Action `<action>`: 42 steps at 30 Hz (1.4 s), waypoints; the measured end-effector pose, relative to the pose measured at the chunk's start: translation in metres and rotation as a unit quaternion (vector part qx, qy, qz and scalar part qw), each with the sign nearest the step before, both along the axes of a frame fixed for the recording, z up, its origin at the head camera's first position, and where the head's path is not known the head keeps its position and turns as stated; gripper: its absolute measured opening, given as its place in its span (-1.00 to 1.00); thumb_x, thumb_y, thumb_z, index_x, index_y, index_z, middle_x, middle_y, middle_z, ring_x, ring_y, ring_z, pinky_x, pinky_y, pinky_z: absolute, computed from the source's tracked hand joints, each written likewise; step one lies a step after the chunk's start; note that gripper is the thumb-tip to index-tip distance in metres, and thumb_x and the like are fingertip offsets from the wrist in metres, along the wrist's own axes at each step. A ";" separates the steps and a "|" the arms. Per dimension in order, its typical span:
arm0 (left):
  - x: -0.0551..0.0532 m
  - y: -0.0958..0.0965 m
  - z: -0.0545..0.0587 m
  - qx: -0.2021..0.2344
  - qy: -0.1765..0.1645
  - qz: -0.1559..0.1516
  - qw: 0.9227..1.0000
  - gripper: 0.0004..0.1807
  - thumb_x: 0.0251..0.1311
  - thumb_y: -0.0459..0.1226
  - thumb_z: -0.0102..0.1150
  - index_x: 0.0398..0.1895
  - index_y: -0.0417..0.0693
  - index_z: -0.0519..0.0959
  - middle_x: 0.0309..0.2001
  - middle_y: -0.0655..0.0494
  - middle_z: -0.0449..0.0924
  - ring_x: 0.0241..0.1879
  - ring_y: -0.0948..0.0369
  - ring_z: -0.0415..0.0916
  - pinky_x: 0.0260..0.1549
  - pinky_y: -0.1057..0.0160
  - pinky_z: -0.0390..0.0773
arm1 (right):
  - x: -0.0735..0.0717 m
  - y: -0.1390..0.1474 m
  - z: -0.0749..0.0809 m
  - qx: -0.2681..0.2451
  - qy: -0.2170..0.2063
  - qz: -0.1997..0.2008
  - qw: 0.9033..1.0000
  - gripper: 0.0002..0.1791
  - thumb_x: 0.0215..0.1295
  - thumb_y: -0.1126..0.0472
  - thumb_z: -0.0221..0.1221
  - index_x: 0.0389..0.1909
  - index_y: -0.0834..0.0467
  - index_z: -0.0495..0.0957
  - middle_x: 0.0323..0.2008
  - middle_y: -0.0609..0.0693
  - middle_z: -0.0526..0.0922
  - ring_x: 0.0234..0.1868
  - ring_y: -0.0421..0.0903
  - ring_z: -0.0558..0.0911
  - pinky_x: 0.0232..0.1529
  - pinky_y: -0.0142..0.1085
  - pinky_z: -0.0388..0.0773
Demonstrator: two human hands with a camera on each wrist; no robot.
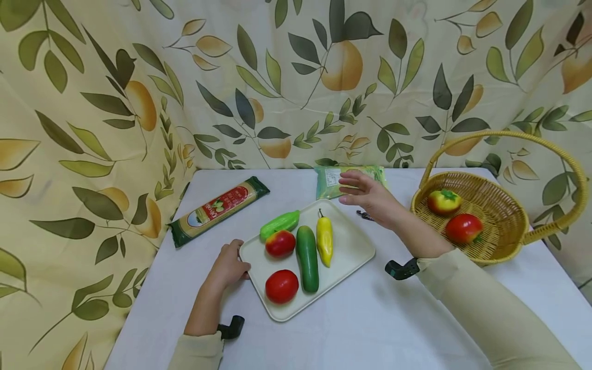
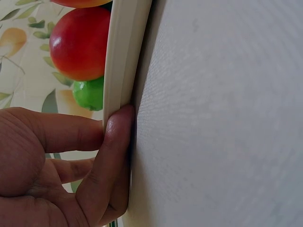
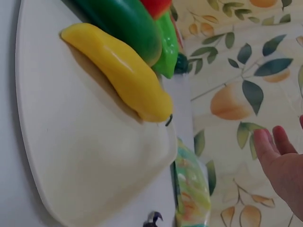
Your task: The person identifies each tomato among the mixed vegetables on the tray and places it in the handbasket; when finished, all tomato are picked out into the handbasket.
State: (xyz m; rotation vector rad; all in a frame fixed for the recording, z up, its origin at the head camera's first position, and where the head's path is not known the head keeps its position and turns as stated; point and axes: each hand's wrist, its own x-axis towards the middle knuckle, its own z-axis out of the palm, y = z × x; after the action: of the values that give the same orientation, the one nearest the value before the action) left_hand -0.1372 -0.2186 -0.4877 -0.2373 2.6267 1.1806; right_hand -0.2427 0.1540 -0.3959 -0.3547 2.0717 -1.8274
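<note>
My left hand [image 1: 227,264] pinches the left rim of a cream tray [image 1: 344,252], its fingertips at the rim close to the table in the left wrist view. On the tray lie a green cucumber [image 1: 307,259], a yellow chili pepper [image 1: 325,240], a light green pepper-like vegetable [image 1: 279,225], a red-and-yellow fruit [image 1: 280,243] and a red tomato [image 1: 282,287]. My right hand [image 1: 372,198] is held in the air past the tray's back right corner, fingers extended and holding nothing. In the head view it overlaps a green-yellow packet [image 1: 328,186].
A wicker basket [image 1: 515,221] with a tall handle stands at the right, holding a yellow-red fruit [image 1: 444,202] and a red one [image 1: 464,228]. A pasta-like long packet [image 1: 219,210] lies back left. A small dark object [image 1: 364,215] lies below the right hand. Patterned cloth [image 1: 296,103] hangs behind.
</note>
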 end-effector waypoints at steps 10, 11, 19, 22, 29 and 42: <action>-0.001 0.000 -0.001 -0.011 0.005 -0.003 1.000 -0.34 0.06 -0.44 0.29 0.30 -0.32 0.38 -0.02 -0.23 0.38 -0.12 -0.03 0.45 -0.15 0.09 0.51 | 0.001 -0.019 -0.011 -0.029 -0.004 0.024 0.999 -0.25 0.33 0.39 0.25 0.49 0.22 0.15 0.44 0.21 0.23 0.46 0.20 0.25 0.38 0.03 0.23; -0.001 0.000 -0.001 -0.011 0.004 -0.003 1.000 -0.34 0.06 -0.44 0.28 0.30 -0.32 0.38 -0.02 -0.23 0.38 -0.12 -0.03 0.45 -0.15 0.09 0.51 | 0.001 -0.020 -0.012 -0.031 -0.004 0.026 0.999 -0.25 0.33 0.39 0.25 0.49 0.22 0.16 0.44 0.21 0.23 0.46 0.21 0.24 0.38 0.03 0.22; -0.002 0.000 -0.003 -0.015 -0.003 -0.005 1.000 -0.34 0.09 -0.43 0.28 0.32 -0.29 0.36 -0.01 -0.22 0.38 -0.11 -0.02 0.45 -0.13 0.10 0.50 | 0.003 -0.033 -0.017 -0.017 -0.002 0.029 0.999 -0.24 0.31 0.32 0.30 0.49 0.17 0.20 0.43 0.17 0.29 0.44 0.14 0.31 0.35 -0.02 0.30; -0.003 0.000 -0.003 -0.015 -0.004 -0.006 1.000 -0.33 0.09 -0.43 0.28 0.32 -0.29 0.36 -0.02 -0.22 0.38 -0.12 -0.03 0.46 -0.13 0.09 0.51 | 0.002 -0.039 -0.019 -0.019 -0.005 0.035 0.999 -0.24 0.31 0.31 0.30 0.49 0.17 0.20 0.43 0.17 0.30 0.43 0.15 0.32 0.32 -0.04 0.34; -0.003 -0.001 -0.002 -0.019 -0.005 -0.006 1.000 -0.34 0.10 -0.42 0.28 0.33 -0.28 0.36 -0.02 -0.21 0.38 -0.13 -0.01 0.46 -0.14 0.10 0.50 | 0.003 -0.054 -0.023 -0.018 -0.020 0.043 0.999 -0.24 0.30 0.29 0.31 0.48 0.11 0.23 0.42 0.10 0.32 0.43 0.11 0.33 0.30 -0.07 0.36; -0.004 0.000 -0.003 -0.024 -0.003 -0.008 1.000 -0.34 0.11 -0.42 0.29 0.33 -0.30 0.36 -0.02 -0.22 0.38 -0.11 -0.02 0.46 -0.16 0.10 0.51 | 0.007 -0.071 -0.032 -0.015 -0.008 0.069 0.997 -0.28 0.29 0.28 0.31 0.45 0.13 0.27 0.40 0.08 0.35 0.44 0.18 0.28 0.37 0.01 0.27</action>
State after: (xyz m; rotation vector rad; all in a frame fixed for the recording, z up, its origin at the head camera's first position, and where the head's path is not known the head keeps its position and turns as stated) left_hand -0.1410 -0.2190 -0.4903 -0.2291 2.6494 1.1100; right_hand -0.2360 0.0829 -0.4282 -0.4774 1.9598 -1.7764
